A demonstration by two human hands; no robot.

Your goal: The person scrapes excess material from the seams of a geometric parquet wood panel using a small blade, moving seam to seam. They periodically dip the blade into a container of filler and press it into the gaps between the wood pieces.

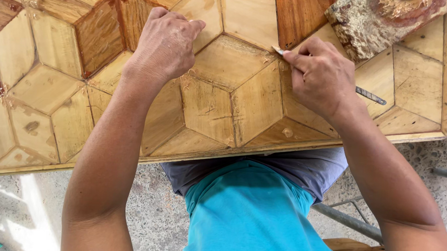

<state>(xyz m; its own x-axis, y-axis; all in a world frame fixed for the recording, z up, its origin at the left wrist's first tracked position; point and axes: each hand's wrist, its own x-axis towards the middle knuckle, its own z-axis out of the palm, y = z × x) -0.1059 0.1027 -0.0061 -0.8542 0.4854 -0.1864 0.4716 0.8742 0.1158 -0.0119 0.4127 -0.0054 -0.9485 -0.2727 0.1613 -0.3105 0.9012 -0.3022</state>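
Across the whole view lay a wooden panel (pixel 224 105) of pale and reddish diamond pieces fitted into a cube pattern, its near edge against the person's waist. At its far right corner sat a rough wood block (pixel 373 21), crusted with sawdust. Left hand (pixel 164 42) rested knuckles-up on the panel, fingers (pixel 190 26) curled and pressed together on the wood, holding nothing. Right hand (pixel 321 77) pinched a thin metal blade (pixel 370 95) between thumb and fingers (pixel 299 58); the handle stuck out behind the wrist, and the tip (pixel 277 50) touched a seam just beyond the fingertips.
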